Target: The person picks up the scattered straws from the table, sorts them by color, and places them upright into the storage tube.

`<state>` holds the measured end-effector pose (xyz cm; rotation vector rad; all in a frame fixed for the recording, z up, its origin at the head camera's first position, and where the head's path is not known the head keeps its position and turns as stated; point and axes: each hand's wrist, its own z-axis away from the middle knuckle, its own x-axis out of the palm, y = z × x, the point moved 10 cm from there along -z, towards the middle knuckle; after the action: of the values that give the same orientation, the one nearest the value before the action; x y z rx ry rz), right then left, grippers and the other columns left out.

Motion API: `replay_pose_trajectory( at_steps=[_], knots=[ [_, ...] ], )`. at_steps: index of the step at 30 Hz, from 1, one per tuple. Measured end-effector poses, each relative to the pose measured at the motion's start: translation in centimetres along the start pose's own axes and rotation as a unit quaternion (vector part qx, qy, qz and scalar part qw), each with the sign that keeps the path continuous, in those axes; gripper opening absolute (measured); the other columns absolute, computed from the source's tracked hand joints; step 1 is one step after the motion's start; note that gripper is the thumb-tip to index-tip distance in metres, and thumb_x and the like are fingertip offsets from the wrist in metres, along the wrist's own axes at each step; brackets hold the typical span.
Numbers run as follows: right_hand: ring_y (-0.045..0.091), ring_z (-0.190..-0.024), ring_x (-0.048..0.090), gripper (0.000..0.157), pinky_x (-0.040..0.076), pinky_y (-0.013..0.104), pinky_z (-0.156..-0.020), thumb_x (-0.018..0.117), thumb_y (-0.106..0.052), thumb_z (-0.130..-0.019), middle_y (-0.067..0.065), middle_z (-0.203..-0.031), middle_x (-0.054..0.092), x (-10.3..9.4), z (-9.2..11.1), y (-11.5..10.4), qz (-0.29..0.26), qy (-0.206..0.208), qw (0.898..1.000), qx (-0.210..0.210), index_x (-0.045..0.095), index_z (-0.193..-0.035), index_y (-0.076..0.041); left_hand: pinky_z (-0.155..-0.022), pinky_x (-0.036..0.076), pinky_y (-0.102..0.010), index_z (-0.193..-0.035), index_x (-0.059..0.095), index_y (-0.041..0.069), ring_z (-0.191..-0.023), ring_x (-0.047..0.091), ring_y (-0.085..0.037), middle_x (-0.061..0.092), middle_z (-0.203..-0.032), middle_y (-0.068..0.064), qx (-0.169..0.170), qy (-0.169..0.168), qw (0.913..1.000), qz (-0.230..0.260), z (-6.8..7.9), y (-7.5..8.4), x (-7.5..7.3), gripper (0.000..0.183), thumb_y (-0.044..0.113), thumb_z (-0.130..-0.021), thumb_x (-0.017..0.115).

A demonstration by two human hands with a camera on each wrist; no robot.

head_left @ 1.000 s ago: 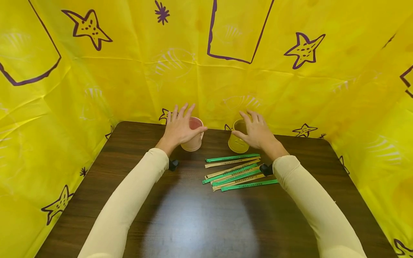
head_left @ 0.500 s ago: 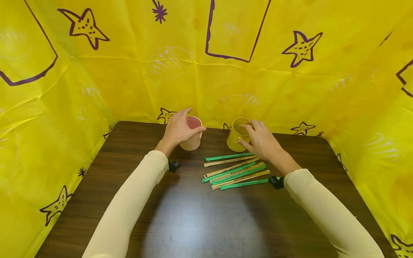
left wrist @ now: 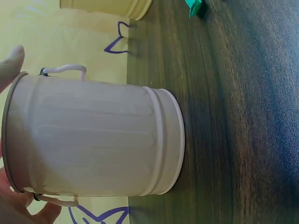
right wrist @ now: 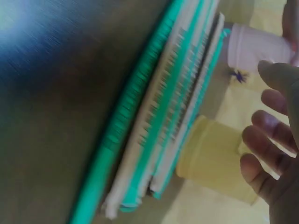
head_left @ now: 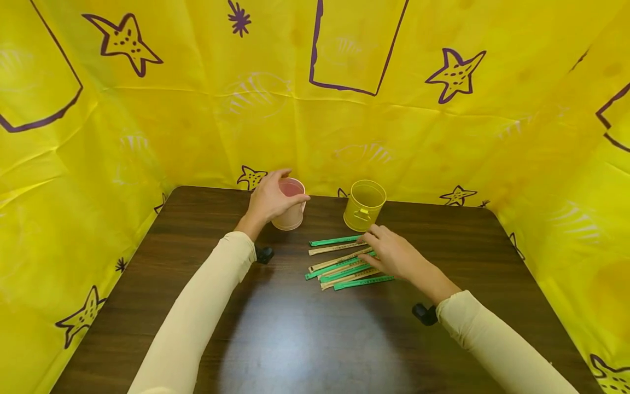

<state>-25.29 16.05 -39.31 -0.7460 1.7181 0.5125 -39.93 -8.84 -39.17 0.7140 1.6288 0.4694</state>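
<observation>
A small pale pink bucket (head_left: pixel 288 219) with side handles stands upright at the table's far edge. My left hand (head_left: pixel 267 201) holds it by the rim, thumb along the near side and fingers round the left and back. In the left wrist view the bucket's ribbed wall (left wrist: pixel 93 135) fills much of the frame. To its right stands a yellow bucket (head_left: pixel 359 212), its handle facing me. Several slim green and beige printed paper-wrapped sticks, like wrapped straws (head_left: pixel 339 273), lie in a loose row. Over their right ends hovers my right hand (head_left: pixel 396 256), fingers loosely bent, holding nothing visible.
The dark wood-grain table (head_left: pixel 295 339) reflects a bright patch of light near me. A yellow cloth (head_left: pixel 197 126) with purple drawings hangs close behind and at both sides. A black wrist camera (head_left: pixel 424 314) sits under my right wrist.
My right hand has left the yellow bucket and come down and nearer to me, over the straws. My left fingers have bent in round the pink bucket's rim. Both buckets stay put.
</observation>
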Motion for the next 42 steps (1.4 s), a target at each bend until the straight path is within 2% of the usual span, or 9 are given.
replay_pose_trajectory(
  at_steps=[5,9,14,20,29,37,42],
  knots=[
    [0.013,-0.083,0.054,0.03,0.051,0.027,-0.07,0.081,-0.03,-0.089,0.003,-0.102,0.06,2.5,1.1,-0.6,-0.039,-0.036,0.999,0.004,0.071,-0.11,-0.011,-0.107,0.046,-0.059,-0.15,0.049,0.023,-0.132,0.052,-0.033,0.051,-0.15,-0.007,-0.007,-0.009,0.9992,0.039,-0.1,-0.5,0.5,0.094,0.064,-0.073,0.083],
    [0.012,-0.086,0.054,0.027,0.052,0.025,-0.072,0.08,-0.028,-0.089,0.001,-0.101,0.06,3.6,1.6,-0.9,-0.072,-0.045,0.996,0.006,0.071,-0.109,-0.013,-0.105,0.048,-0.055,-0.147,0.053,0.018,-0.129,0.052,-0.033,0.051,-0.146,-0.009,-0.003,-0.008,0.9976,0.069,-0.4,-0.7,0.7,0.092,0.061,-0.072,0.086],
    [0.012,-0.088,0.057,0.024,0.054,0.025,-0.075,0.077,-0.025,-0.092,0.001,-0.103,0.059,4.8,1.8,-0.9,-0.103,-0.062,0.993,0.015,0.071,-0.112,-0.013,-0.105,0.048,-0.053,-0.145,0.056,0.012,-0.129,0.051,-0.034,0.051,-0.144,-0.011,0.001,-0.009,0.997,0.077,-0.5,-0.7,0.8,0.091,0.056,-0.072,0.087],
    [0.012,-0.085,0.057,0.024,0.053,0.026,-0.074,0.078,-0.023,-0.091,0.002,-0.102,0.059,5.4,2.0,-1.2,-0.109,-0.062,0.992,0.007,0.073,-0.112,-0.013,-0.106,0.046,-0.055,-0.144,0.058,0.008,-0.13,0.048,-0.037,0.05,-0.142,-0.015,0.003,-0.015,0.9961,0.086,-0.4,-0.5,0.7,0.089,0.051,-0.073,0.089],
    [0.012,-0.086,0.058,0.018,0.054,0.026,-0.072,0.078,-0.019,-0.091,0.001,-0.105,0.057,5.8,2.0,-1.2,-0.091,-0.071,0.993,0.014,0.072,-0.107,-0.014,-0.107,0.047,-0.053,-0.144,0.058,0.01,-0.129,0.05,-0.036,0.048,-0.144,-0.013,-0.013,-0.024,0.9927,0.117,-0.4,-0.7,1.0,0.088,0.049,-0.073,0.09],
    [0.015,-0.089,0.061,0.018,0.055,0.03,-0.076,0.079,-0.013,-0.089,-0.001,-0.097,0.061,5.7,1.8,-1.6,-0.093,-0.065,0.993,-0.002,0.063,-0.097,-0.013,-0.107,0.047,-0.052,-0.144,0.058,0.011,-0.127,0.051,-0.036,0.048,-0.143,-0.013,-0.021,-0.025,0.9914,0.126,-0.4,-0.9,1.1,0.087,0.047,-0.072,0.091],
    [0.018,-0.095,0.065,0.017,0.057,0.034,-0.081,0.078,-0.01,-0.09,0.0,-0.1,0.065,5.6,1.7,-1.8,-0.1,-0.063,0.993,-0.012,0.068,-0.104,-0.012,-0.107,0.047,-0.051,-0.145,0.058,0.012,-0.127,0.052,-0.034,0.048,-0.142,-0.011,-0.023,-0.027,0.991,0.129,-0.4,-1.0,1.2,0.088,0.048,-0.072,0.091]
  ],
)
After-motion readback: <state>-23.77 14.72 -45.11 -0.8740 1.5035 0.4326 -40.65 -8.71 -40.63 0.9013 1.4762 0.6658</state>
